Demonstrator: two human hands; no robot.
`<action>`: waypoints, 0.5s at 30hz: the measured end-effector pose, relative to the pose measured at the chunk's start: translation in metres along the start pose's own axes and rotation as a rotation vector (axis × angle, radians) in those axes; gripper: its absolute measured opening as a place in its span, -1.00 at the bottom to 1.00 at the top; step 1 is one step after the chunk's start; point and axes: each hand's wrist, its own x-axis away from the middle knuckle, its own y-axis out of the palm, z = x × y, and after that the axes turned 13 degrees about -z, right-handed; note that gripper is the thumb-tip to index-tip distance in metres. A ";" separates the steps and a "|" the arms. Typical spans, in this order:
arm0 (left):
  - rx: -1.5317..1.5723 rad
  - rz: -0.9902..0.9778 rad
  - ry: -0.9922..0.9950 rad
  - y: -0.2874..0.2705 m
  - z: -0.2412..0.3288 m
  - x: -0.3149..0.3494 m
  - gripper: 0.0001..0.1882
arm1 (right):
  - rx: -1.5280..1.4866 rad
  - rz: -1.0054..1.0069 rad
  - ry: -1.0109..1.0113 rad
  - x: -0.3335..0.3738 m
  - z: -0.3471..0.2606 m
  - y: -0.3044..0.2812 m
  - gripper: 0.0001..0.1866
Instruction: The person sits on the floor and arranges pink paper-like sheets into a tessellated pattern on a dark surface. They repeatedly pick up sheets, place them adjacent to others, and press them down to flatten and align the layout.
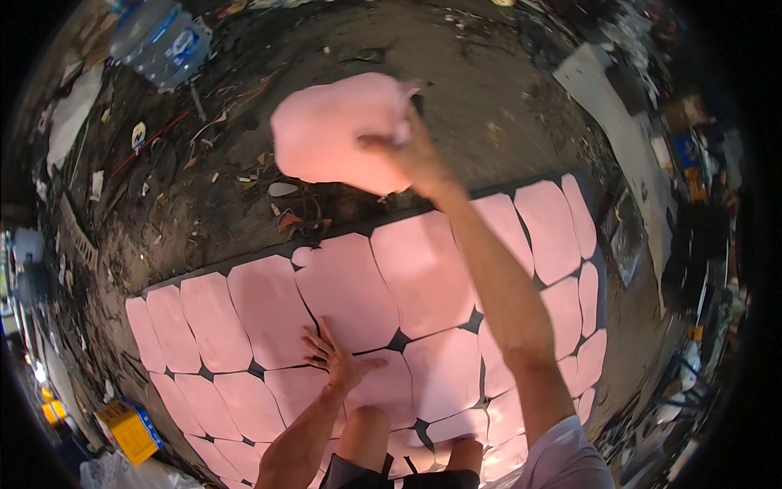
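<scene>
In the air past the far edge of a dark mat, my right hand grips a thin pink sheet with rounded corners by its right side. The fingers are slightly blurred, and some are hidden behind the sheet. Similar pink sheets lie in rows over the mat, with narrow dark gaps and small dark diamonds between them. Pressed flat with fingers spread, my left hand rests across the seam between sheets near the middle and holds nothing.
Dirt ground with scattered litter surrounds the mat. A large clear blue water jug is at the far left, with a thin red stick nearer. At the near left stands a yellow box. A long pale board lies at the right.
</scene>
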 end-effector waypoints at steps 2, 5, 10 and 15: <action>0.003 -0.001 -0.005 0.004 -0.009 0.001 1.07 | 0.157 -0.031 -0.244 0.040 -0.012 0.052 0.12; -0.011 0.030 0.035 0.006 -0.013 -0.005 1.00 | -0.197 0.029 -0.332 0.125 -0.041 0.106 0.19; -0.266 -0.128 0.308 0.017 -0.103 -0.087 0.62 | -0.419 0.198 0.250 0.382 -0.043 0.115 -0.09; -0.295 0.204 -0.037 0.027 -0.014 -0.017 1.04 | -0.294 1.007 0.194 0.646 -0.093 0.134 -0.18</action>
